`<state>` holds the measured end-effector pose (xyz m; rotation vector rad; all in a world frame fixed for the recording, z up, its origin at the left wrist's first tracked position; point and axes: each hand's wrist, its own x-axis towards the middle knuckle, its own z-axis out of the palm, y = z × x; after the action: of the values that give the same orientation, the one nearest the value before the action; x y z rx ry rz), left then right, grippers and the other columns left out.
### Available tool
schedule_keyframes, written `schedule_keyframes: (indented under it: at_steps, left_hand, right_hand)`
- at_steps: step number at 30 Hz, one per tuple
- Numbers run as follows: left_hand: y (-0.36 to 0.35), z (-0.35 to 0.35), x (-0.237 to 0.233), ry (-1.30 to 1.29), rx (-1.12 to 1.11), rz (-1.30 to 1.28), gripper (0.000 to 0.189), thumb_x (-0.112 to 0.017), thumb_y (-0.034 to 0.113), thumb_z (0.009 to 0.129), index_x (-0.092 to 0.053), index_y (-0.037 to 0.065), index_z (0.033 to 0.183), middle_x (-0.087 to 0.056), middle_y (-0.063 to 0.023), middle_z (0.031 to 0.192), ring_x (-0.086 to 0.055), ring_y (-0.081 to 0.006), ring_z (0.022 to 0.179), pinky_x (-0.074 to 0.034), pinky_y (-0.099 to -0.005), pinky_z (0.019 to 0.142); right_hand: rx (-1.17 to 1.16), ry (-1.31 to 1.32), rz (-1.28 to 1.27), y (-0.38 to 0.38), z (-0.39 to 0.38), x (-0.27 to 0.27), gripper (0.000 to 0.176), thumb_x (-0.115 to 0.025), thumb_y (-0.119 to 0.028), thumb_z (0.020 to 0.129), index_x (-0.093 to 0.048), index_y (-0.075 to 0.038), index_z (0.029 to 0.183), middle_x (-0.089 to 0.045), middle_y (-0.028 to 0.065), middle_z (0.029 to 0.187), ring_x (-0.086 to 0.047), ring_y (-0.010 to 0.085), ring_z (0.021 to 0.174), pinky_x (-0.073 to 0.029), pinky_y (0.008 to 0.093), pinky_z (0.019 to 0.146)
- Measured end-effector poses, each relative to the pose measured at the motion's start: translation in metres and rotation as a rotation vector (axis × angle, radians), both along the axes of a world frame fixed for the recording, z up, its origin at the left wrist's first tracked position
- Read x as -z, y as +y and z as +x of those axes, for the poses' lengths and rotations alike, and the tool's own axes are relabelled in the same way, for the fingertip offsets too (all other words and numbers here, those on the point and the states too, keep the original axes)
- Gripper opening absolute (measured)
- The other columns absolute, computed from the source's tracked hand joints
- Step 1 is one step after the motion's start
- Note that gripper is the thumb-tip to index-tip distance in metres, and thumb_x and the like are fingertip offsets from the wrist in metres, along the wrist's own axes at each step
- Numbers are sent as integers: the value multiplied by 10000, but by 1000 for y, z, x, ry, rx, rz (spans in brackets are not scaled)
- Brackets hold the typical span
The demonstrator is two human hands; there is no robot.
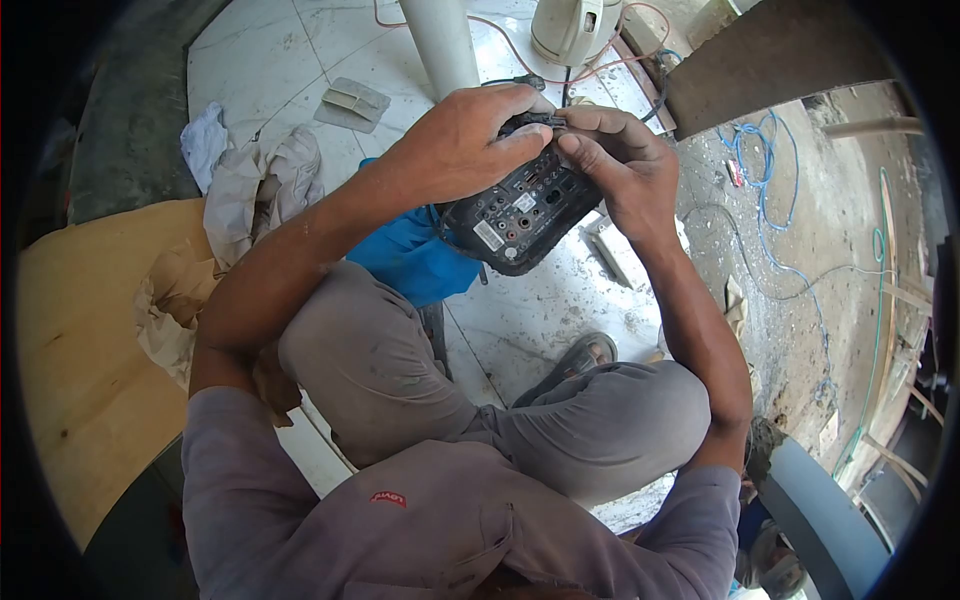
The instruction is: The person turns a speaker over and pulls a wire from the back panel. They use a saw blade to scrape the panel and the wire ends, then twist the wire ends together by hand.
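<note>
In front of my knees is a black electronic device (520, 222) with a panel of sockets, small round jacks and white labels facing me. At its upper edge my left hand (468, 142) is closed, thumb and fingers pinching a dark piece that looks like a cable or plug (535, 122). My right hand (622, 160) is closed at the same spot from the other side, thumb and fingertips pressed to that dark piece. Whether it is fixed to the device is hidden by my fingers. A blue cloth or bag (415, 258) lies just behind the device, near my left knee.
A white pipe or post (440, 45) and a cream electric kettle (575, 32) stand beyond my hands on dusty white tiles (260, 60). Crumpled beige cloth (265, 175) lies left, beside a wooden board (110, 290). Blue cord (765, 185) trails across the rough floor on the right.
</note>
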<state>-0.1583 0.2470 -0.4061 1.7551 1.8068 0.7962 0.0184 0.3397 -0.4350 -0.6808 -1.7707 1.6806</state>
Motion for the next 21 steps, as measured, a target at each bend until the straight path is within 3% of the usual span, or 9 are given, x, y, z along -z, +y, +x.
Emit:
schedule_keyframes:
  at_steps: [5,8,12,21]
  left_hand:
    - [0,0,0,13,25,58,274,-529,190,915,-571,-5,1102,-622,-160,942,-614,-247,857,-472,-348,792]
    - [1,-2,2,19,56,84,275,-517,187,924,-567,-3,1116,-613,-167,968,-610,-258,883,-469,-355,806]
    - [0,-1,3,6,93,114,305,-501,197,943,-554,-1,1169,-603,-173,1000,-604,-268,915,-466,-359,827]
    - [0,-1,4,-52,122,88,331,-500,205,948,-545,2,1206,-610,-164,990,-607,-269,910,-466,-350,827]
  right_hand:
    - [-14,53,-90,0,0,-1,225,-692,-142,852,-670,-37,1050,-693,59,912,-646,113,839,-505,234,761]
    - [-11,23,22,2,0,-1,213,-668,-134,871,-666,-25,1054,-689,56,891,-648,109,824,-511,230,752]
    - [-16,56,-28,4,1,2,206,-649,-137,886,-664,-18,1053,-686,53,877,-653,108,806,-521,228,727]
    - [-36,-17,305,14,5,7,188,-651,-137,876,-676,-47,1038,-697,51,835,-665,110,751,-529,243,678]
